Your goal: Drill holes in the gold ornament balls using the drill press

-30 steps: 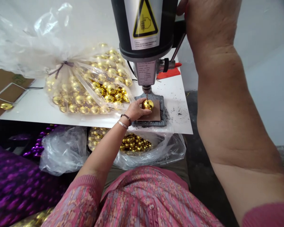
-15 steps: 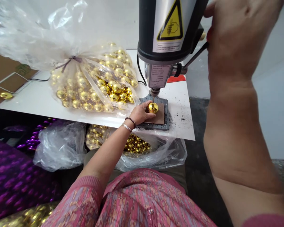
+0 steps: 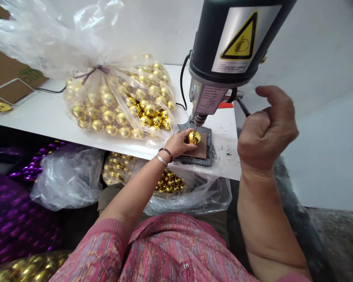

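Observation:
Beneath the drill press (image 3: 223, 70), my left hand (image 3: 177, 145) pinches a shiny gold bauble (image 3: 195, 137) between thumb and fingers. The bauble rests on a brown board (image 3: 200, 150) laid over the grey drill base (image 3: 209, 159). Just above it, the thin drill bit (image 3: 196, 127) points down at its top; whether the tip touches I cannot tell. My right hand (image 3: 266, 133) is closed around the drill press lever (image 3: 242, 106), one finger raised off it. The lever's end is hidden inside the fist.
A tied clear bag of gold baubles (image 3: 111, 113) lies on the white table (image 3: 53, 125). Below the table edge hangs an open plastic bag (image 3: 200, 196) with more gold baubles. Purple baubles (image 3: 17, 219) fill a bag at left. Dark shavings (image 3: 228, 153) lie beside the base.
My right hand has come down with the lever, from beside the motor housing to a lower place. My left hand still holds the bauble on the board. The view has shifted slightly.

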Tool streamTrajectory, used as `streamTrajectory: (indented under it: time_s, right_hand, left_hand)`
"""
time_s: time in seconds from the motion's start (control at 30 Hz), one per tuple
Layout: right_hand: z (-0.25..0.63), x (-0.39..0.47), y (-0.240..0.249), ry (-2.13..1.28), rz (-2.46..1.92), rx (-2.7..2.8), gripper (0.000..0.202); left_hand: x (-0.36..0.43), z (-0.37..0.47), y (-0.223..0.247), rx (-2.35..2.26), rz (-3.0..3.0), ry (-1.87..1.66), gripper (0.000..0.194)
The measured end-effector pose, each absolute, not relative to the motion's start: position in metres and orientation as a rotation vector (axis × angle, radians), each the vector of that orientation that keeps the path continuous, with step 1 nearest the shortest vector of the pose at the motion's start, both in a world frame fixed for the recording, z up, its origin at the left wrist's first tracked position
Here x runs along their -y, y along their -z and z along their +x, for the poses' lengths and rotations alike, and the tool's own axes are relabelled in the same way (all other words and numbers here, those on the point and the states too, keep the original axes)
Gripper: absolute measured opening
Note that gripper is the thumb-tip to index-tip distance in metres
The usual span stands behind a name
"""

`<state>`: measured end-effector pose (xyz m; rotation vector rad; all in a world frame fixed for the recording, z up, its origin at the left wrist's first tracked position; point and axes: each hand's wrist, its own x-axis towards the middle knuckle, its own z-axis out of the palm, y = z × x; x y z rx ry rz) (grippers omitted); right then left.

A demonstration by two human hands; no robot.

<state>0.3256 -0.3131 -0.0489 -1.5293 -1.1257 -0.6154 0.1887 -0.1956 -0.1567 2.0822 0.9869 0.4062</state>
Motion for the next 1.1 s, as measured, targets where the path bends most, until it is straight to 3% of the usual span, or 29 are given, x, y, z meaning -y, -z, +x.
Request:
streamTrajectory:
  time_s: [0.3, 1.1]
  right_hand:
    - [0.33, 0.305, 0.064, 0.812, -1.5, 1.103, 0.038]
    - [0.333, 0.296, 0.1, 0.796, -1.437, 0.999, 0.033]
  left_hand:
    - [0.195, 0.189, 0.162, -0.975, 2.087, -0.421, 0.073]
    - [0.197, 0.186, 0.164, -0.947, 2.059, -0.471, 0.071]
